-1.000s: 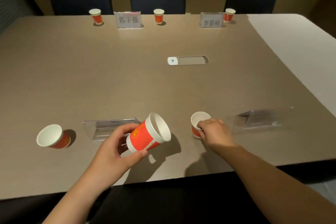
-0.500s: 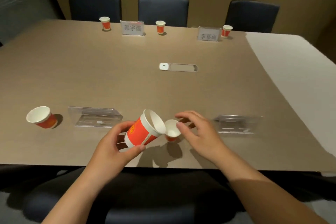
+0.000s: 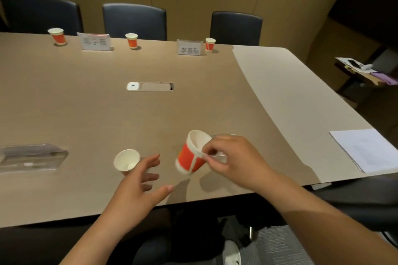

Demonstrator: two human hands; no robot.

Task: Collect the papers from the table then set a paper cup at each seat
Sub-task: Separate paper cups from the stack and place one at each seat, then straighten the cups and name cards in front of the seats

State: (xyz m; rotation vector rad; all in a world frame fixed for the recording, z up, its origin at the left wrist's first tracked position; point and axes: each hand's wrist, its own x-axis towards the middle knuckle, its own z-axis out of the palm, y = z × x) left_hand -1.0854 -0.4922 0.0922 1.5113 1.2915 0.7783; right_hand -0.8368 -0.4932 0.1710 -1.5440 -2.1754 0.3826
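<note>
Head view. The person's right hand [image 3: 231,157] pinches the rim of a tilted stack of red paper cups [image 3: 191,153] between thumb and forefinger, holding it above the near edge of the table [image 3: 86,97], its open mouth turned up and to the right. The left hand [image 3: 137,187] hovers just beside it with fingers spread apart and straight, gripping nothing. A single paper cup [image 3: 126,162] stands on the table just beyond the left fingertips; whether they touch it cannot be told. To its left lies a clear acrylic sign holder [image 3: 30,157], flat on the table; a second one is mostly hidden behind the right hand.

At the far edge, three cups stand upright before three dark chairs: the left far cup [image 3: 57,36], the middle far cup [image 3: 131,40] and the right far cup [image 3: 210,44]. Two name cards stand between them, one [image 3: 94,41] left of centre, the other [image 3: 190,48] just beside the right far cup. A cable hatch [image 3: 150,86] sits mid-table. Sheets of white paper [image 3: 364,149] lie at the table's right near corner.
</note>
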